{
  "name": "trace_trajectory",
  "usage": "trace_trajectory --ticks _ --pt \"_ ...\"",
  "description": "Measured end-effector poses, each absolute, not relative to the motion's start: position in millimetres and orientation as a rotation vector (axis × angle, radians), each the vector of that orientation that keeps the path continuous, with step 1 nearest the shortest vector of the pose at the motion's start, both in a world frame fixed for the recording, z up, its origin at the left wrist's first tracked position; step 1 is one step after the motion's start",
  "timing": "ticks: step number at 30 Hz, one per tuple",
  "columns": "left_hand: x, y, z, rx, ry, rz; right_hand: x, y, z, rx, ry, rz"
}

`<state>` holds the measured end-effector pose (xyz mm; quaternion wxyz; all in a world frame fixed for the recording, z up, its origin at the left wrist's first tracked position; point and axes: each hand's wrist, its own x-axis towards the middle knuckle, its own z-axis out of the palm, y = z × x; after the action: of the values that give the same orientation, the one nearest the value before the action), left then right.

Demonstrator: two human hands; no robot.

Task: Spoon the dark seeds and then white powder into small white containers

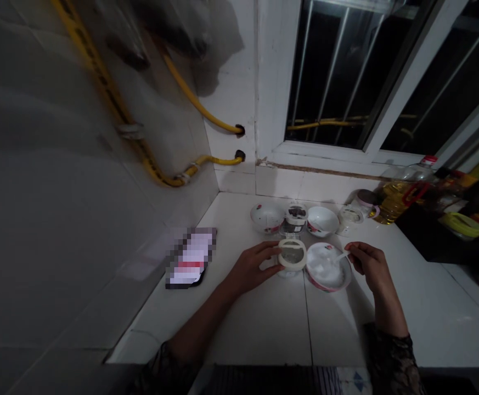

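Observation:
My left hand (252, 269) has its fingers and thumb against the side of a clear jar (292, 257) with a pale rim and raised lid, standing on the white counter. Right of the jar is a bowl (325, 267) with a pink-red pattern, holding white powder. My right hand (370, 264) pinches the handle of a small white spoon (341, 255), whose far end is over the powder. Behind the jar stands another lidded jar (295, 218) with dark contents, between a clear-looking bowl (267, 218) and a white bowl (322, 221).
A phone (192, 258) lies at the left by the tiled wall. Behind the powder bowl stand a small clear jar (349, 220) and an oil bottle (395, 197). A dark box (432, 236) with condiments is at the right. The counter's front edge (264, 364) is near me.

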<state>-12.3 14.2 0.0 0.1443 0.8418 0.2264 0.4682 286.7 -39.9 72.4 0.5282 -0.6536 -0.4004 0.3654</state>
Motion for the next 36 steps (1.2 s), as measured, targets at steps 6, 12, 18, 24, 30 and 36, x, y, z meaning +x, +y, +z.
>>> trace_trajectory --ticks 6,12,18,24,30,36 --pt "-12.3 14.3 0.9 2.430 0.661 1.351 284.1 -38.7 69.3 -1.573 -0.952 0.815" --pt "-12.5 14.4 0.4 2.436 0.661 1.343 284.7 -37.8 66.6 -1.575 -0.976 0.795" --pt "-12.0 13.1 3.4 2.437 0.655 1.361 286.8 -36.9 67.5 -1.579 -0.943 0.819" --pt "-11.7 12.7 3.5 2.435 0.650 1.367 288.8 -35.1 64.4 -1.560 -0.919 0.835" --pt "-12.2 13.3 2.3 2.421 0.665 1.340 290.0 -33.0 65.0 -1.475 -0.854 0.868" --pt "-12.0 13.3 3.6 2.438 0.659 1.353 267.8 -31.1 74.9 -1.286 -0.875 0.851"
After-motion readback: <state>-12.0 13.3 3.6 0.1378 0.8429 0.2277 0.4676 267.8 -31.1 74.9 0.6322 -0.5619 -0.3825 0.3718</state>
